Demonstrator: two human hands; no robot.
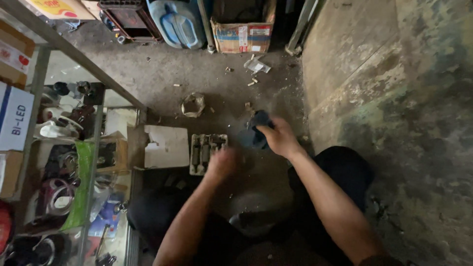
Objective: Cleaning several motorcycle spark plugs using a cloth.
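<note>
- I am squatting on the concrete floor [162, 74] and gripping a dark blue cloth [259, 129] in my right hand [280, 138]; the fingers are closing around its near edge, while the rest of the cloth is hanging down onto the floor.
- My left hand [221, 162] is hovering just beside the near right corner of a grey metal part with channels [207, 151]. It is blurring in the picture, so I cannot tell whether its fingers are apart or curled together.
- The metal part is lying flat on the floor, touching or nearly touching a torn piece of white cardboard [167, 145] on its left.
- I am judging that my hold on the cloth is shallow: if only an edge is pinched, it could be slipping free as I pull it.
- The light here is dim and the small fittings in the channels are hard to make out; a quick hand could be knocking one loose into the grit.
- Scraps and bits of debris [253, 81] are lying on the floor beyond, so a dragging cloth could be picking up dirt and carrying it onto the part.
- The glass cabinet [74, 148] is standing close on my left; a wide elbow swing could be striking it.
</note>
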